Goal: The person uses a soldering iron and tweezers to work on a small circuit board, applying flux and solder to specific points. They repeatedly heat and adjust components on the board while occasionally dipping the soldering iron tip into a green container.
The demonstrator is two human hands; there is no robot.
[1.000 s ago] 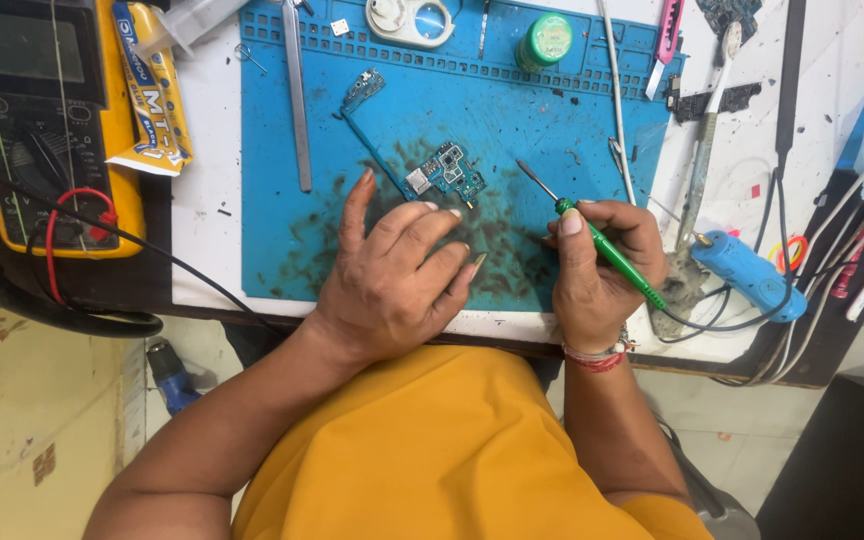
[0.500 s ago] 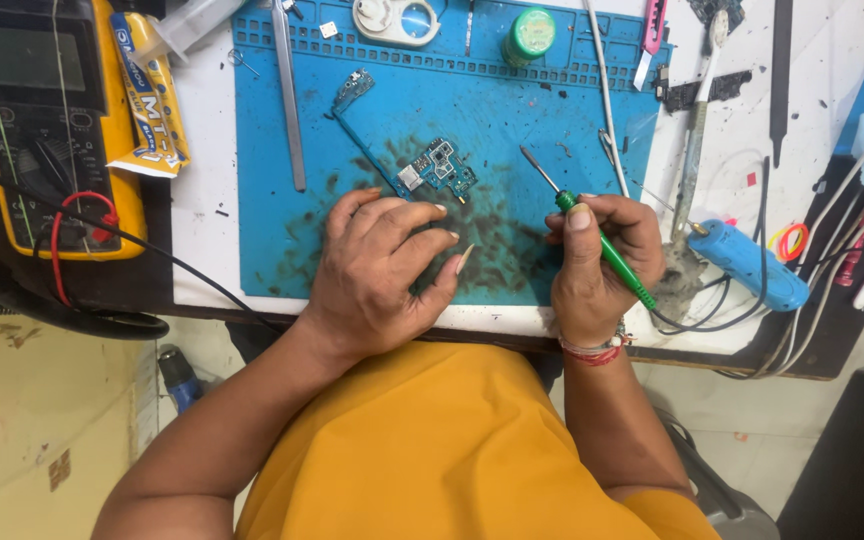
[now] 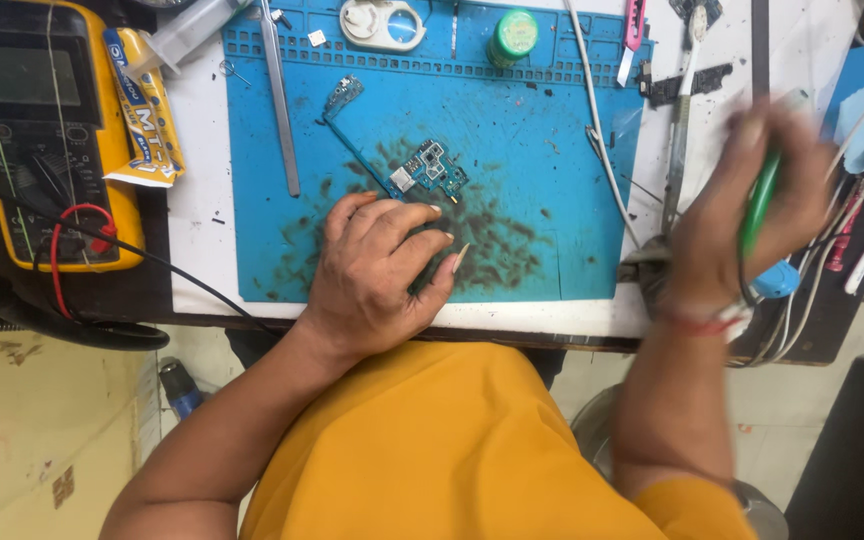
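Note:
My left hand rests palm down on the stained blue work mat, fingers apart, holding nothing. Just beyond its fingertips lies a small blue circuit board with a thin strip running up to the left. My right hand, blurred by motion, is off the mat at the right side of the bench, closed around a green-handled soldering iron. Its cable trails down past the wrist.
A yellow multimeter with red and black leads sits far left, beside a yellow tube. Metal tweezers, a white magnifier and a green pot lie along the mat's top. Cables and tools crowd the right edge.
My right hand has swung the green-handled iron away from the board to the right side of the bench. The left hand has stayed on the mat.

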